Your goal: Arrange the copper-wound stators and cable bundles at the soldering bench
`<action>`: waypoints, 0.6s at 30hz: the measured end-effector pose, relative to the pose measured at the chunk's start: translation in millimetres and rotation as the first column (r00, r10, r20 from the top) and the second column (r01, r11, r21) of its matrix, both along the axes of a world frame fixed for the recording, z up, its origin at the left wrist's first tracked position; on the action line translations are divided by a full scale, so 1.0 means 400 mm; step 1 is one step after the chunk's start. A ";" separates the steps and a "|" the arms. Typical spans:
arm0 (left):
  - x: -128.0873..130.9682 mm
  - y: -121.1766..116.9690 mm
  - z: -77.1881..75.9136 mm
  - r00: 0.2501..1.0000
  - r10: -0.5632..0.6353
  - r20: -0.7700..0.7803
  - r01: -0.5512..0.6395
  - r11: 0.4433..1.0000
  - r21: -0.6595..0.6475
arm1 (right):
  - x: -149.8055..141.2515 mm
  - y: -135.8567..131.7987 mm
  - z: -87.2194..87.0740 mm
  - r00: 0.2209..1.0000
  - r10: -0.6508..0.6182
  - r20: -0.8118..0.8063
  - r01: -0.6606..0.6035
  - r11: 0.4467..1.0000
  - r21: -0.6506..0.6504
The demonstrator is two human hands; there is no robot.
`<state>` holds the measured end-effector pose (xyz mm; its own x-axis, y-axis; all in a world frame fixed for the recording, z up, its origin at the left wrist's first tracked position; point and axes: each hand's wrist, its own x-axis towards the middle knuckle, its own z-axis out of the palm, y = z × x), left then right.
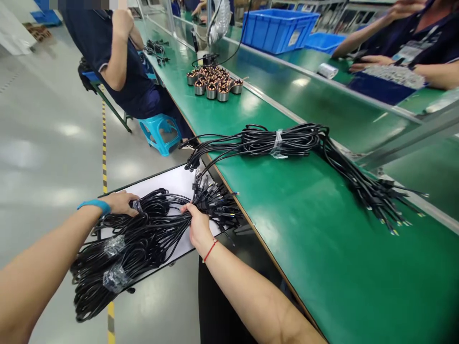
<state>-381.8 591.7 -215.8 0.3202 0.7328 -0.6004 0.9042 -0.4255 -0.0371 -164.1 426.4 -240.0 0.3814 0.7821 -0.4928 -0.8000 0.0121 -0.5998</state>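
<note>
A large bundle of black cables [136, 248], coiled and bound with clear tape, lies on a white board [168, 184] that juts out from the bench edge. My left hand [122, 203] grips the top of the coils near a small clear wrap. My right hand [199, 224] closes around the gathered cable strands, close to where their plug ends fan out toward the bench. A second taped bundle of black cables [279, 142] lies on the green workbench [322, 253], its stripped wire ends spread to the right.
Several copper-wound motor parts in metal cylinders [213, 82] stand farther along the bench. A seated person [118, 62] on a blue stool [160, 134] works at the left. Another person [394, 62] sits across a raised rail. A blue crate [279, 31] stands beyond.
</note>
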 end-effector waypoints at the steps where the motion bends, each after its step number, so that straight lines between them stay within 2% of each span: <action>1: -0.007 -0.008 0.002 1.000 -0.016 0.020 0.016 1.000 0.016 | 0.002 -0.003 0.010 1.000 0.024 0.019 -0.024 1.000 0.007; 3: -0.022 -0.022 0.008 0.995 -0.022 0.094 0.015 0.997 0.079 | 0.006 -0.012 0.027 0.995 0.076 0.072 -0.077 0.997 0.009; 6: -0.047 -0.019 0.019 0.988 0.026 0.152 -0.051 0.985 0.162 | 0.011 -0.027 0.041 0.990 0.107 0.086 -0.109 0.994 0.012; 9: -0.059 0.006 0.027 0.996 0.044 0.083 -0.059 0.980 0.190 | 0.010 -0.035 0.045 0.994 0.100 0.045 -0.102 0.994 0.030; 11: -0.032 0.018 0.031 1.000 0.014 0.018 -0.017 0.977 0.214 | 0.007 -0.039 0.047 0.994 0.104 0.043 -0.105 0.994 0.017; 13: 0.037 0.015 0.028 0.995 -0.096 0.015 0.086 0.942 0.324 | 0.005 -0.045 0.049 0.990 0.123 0.065 -0.124 0.992 0.003; 15: 0.142 -0.007 0.010 0.950 -0.302 0.084 0.236 0.865 0.443 | 0.006 -0.055 0.053 0.976 0.172 0.130 -0.174 0.985 0.004; 16: 0.201 -0.022 -0.006 0.902 -0.408 0.143 0.308 0.839 0.449 | 0.008 -0.060 0.055 0.962 0.205 0.181 -0.210 0.978 0.005; 17: 0.259 -0.040 -0.026 0.848 -0.482 0.221 0.370 0.836 0.406 | 0.012 -0.066 0.058 0.941 0.239 0.239 -0.247 0.969 0.004; 18: 0.313 -0.056 -0.049 0.812 -0.491 0.316 0.389 0.859 0.334 | 0.016 -0.072 0.061 0.915 0.270 0.299 -0.285 0.958 0.006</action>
<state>-256.5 569.2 -235.2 0.8063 0.5613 -0.1866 0.5849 -0.8035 0.1109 -157.5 397.7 -215.6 0.2664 0.8977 -0.3511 -0.5644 -0.1500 -0.8118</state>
